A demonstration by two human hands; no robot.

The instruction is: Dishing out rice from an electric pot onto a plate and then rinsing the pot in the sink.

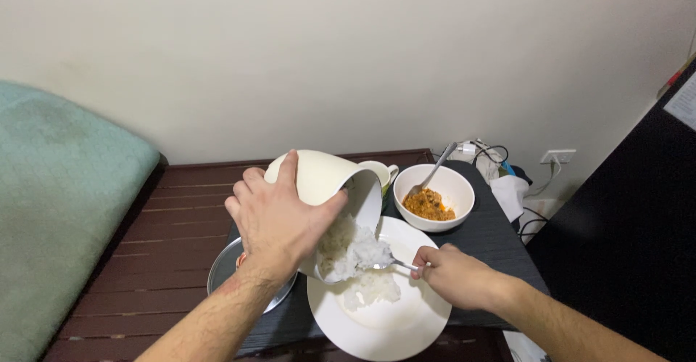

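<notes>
My left hand (279, 220) grips the tilted white pot (326, 181) over the white plate (395, 318) at the tabletop's near edge; my right hand (453, 275) pinches a spoon (388, 262), scraping rice (355, 257) out. Next calls for steady scraping, I judge.

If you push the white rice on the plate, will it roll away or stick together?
The rice probably sticks: it lies heaped in a clump on the white plate. It looks soft and moist, so a push from the spoon would likely break it into lumps, not rolling grains.
</notes>
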